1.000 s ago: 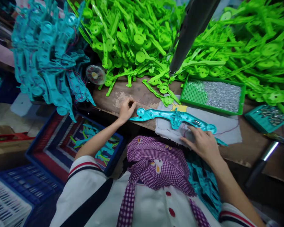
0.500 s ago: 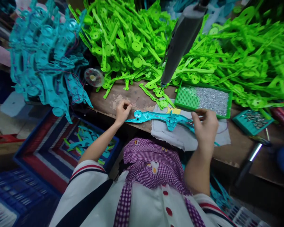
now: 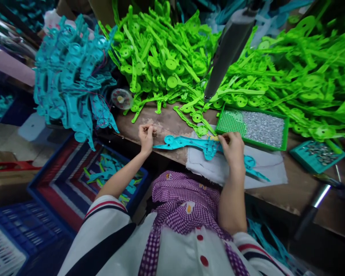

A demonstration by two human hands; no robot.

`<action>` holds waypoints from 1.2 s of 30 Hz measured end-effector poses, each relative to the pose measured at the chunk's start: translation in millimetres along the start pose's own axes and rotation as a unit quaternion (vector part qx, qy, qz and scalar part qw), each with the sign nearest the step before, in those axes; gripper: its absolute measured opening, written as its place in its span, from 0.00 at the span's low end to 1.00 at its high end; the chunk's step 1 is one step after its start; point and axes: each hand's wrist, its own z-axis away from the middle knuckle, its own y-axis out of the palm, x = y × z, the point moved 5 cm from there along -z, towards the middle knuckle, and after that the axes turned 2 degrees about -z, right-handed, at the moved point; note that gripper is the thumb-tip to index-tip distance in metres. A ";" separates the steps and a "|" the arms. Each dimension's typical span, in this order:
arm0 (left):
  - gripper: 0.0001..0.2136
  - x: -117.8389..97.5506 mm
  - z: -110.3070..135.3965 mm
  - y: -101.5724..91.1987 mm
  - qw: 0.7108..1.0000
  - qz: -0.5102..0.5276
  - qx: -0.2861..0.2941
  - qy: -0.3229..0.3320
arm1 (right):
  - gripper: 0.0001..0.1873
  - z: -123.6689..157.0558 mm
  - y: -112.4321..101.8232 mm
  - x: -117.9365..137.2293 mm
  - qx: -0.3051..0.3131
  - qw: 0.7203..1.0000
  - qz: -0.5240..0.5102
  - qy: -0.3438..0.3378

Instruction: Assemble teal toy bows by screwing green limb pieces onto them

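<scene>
A long turquoise plastic piece, shaped like half of a toy bow [image 3: 186, 142], lies across the bench edge, its right part on a white cloth [image 3: 201, 161]. Off its left tip, my left hand [image 3: 146, 138] is closed in a pinch on a thin dark string, which trails to the right. My right hand [image 3: 233, 149] reaches over the piece just right of its middle, fingertips closed together; what they grip is hidden. A thin purplish strand shows by the round part at the right end. Something small and yellow [image 3: 213, 138] sits behind the middle.
A grey electric screwdriver [image 3: 227, 53] hangs above the bench, before heaped green plastic parts [image 3: 161, 57]. Turquoise parts [image 3: 66, 76] are piled left. To the right are a green tray [image 3: 286, 134] of small silvery pieces, a teal box [image 3: 301, 163] of screws and a hammer [image 3: 319, 195].
My right hand has moved left along the turquoise piece, from its right part to near its middle, uncovering the round right end. My left hand stays pinched near the left tip.
</scene>
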 end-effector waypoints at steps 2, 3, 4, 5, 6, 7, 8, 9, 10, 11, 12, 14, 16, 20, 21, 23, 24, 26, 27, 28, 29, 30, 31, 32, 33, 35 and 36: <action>0.15 -2.3 2.2 0.7 0.999 -0.030 0.003 0.011 | 0.13 13.1 -5.5 -12.9 -0.012 1.000 0.005 -0.005; 0.14 -5.7 4.5 0.7 0.998 -0.055 0.009 0.027 | 0.14 18.6 -8.7 -19.9 -0.020 1.000 0.014 0.003; 0.13 -10.5 7.5 0.0 0.995 -0.085 0.018 0.050 | 0.15 23.2 -11.9 -26.4 -0.028 0.999 0.026 0.012; 0.12 -16.5 11.3 -1.9 0.989 -0.118 0.025 0.081 | 0.15 26.9 -15.0 -32.0 -0.037 0.998 0.038 0.020; 0.10 -23.2 15.8 -5.3 0.981 -0.152 0.028 0.118 | 0.15 29.8 -17.9 -36.2 -0.047 0.997 0.050 0.026; 0.08 -30.0 20.7 -9.8 0.969 -0.188 0.030 0.157 | 0.16 32.0 -20.1 -39.0 -0.055 0.996 0.061 0.029; 0.07 -36.4 26.0 -15.0 0.955 -0.222 0.032 0.195 | 0.16 33.5 -21.7 -40.5 -0.062 0.995 0.070 0.029; 0.06 -41.9 31.3 -20.7 0.939 -0.254 0.035 0.228 | 0.16 34.5 -22.7 -41.0 -0.065 0.995 0.077 0.028; 0.06 -46.7 36.9 -26.6 0.925 -0.280 0.039 0.254 | 0.16 35.1 -23.1 -40.7 -0.066 0.994 0.082 0.027; 0.06 -51.0 42.6 -32.4 0.915 -0.298 0.041 0.270 | 0.16 35.4 -23.4 -40.0 -0.066 0.994 0.086 0.026; 0.06 -55.2 48.8 -37.7 0.908 -0.307 0.043 0.280 | 0.16 35.5 -23.4 -39.1 -0.065 0.994 0.088 0.028; 0.05 -64.5 63.5 -46.0 0.907 -0.308 0.034 0.286 | 0.16 35.5 -23.3 -37.5 -0.060 0.994 0.084 0.037; 0.05 -73.6 81.0 -49.7 0.912 -0.302 0.023 0.275 | 0.16 35.7 -23.2 -36.2 -0.055 0.994 0.078 0.050; 0.06 -77.9 113.3 -53.0 0.932 -0.308 0.018 0.187 | 0.16 37.2 -23.3 -34.0 -0.058 0.993 0.077 0.065; 0.06 -76.8 118.9 -54.4 0.936 -0.309 0.025 0.165 | 0.16 37.5 -23.2 -33.5 -0.060 0.993 0.078 0.065; 0.06 -75.4 124.8 -57.2 0.943 -0.301 0.045 0.131 | 0.17 38.1 -22.3 -32.5 -0.060 0.993 0.083 0.061; 0.05 -76.0 124.4 -58.3 0.949 -0.289 0.050 0.117 | 0.17 38.3 -21.5 -32.1 -0.057 0.993 0.087 0.058; 0.03 -80.5 116.2 -57.1 0.967 -0.238 0.039 0.087 | 0.18 38.6 -19.6 -31.7 -0.046 0.993 0.098 0.056; 0.04 -84.1 108.9 -53.1 0.976 -0.201 0.025 0.074 | 0.19 38.8 -18.6 -31.8 -0.041 0.992 0.104 0.056; 0.05 -88.2 99.9 -46.1 0.985 -0.161 0.008 0.068 | 0.20 39.1 -17.7 -32.1 -0.037 0.991 0.111 0.057; 0.06 -92.5 89.8 -35.5 0.990 -0.125 -0.005 0.071 | 0.21 39.4 -17.0 -32.3 -0.035 0.991 0.118 0.057; 0.06 -96.2 78.9 -21.5 0.992 -0.100 -0.011 0.081 | 0.21 39.6 -16.6 -32.3 -0.035 0.990 0.124 0.053; 0.06 -97.8 67.5 -5.0 0.993 -0.085 -0.008 0.086 | 0.22 39.9 -16.4 -32.1 -0.038 0.990 0.128 0.046; 0.06 -97.3 56.2 12.0 0.994 -0.071 -0.003 0.087 | 0.22 40.2 -16.4 -31.6 -0.042 0.990 0.130 0.035; 0.06 -94.9 45.5 28.1 0.995 -0.057 0.002 0.082 | 0.22 40.6 -16.6 -31.1 -0.047 0.990 0.131 0.024; 0.06 -86.8 28.2 51.2 0.997 -0.035 -0.005 0.068 | 0.22 41.3 -17.4 -30.3 -0.055 0.990 0.133 0.008; 0.07 -83.0 22.9 56.8 0.998 -0.029 -0.009 0.062 | 0.22 41.6 -17.8 -30.2 -0.055 0.989 0.134 0.004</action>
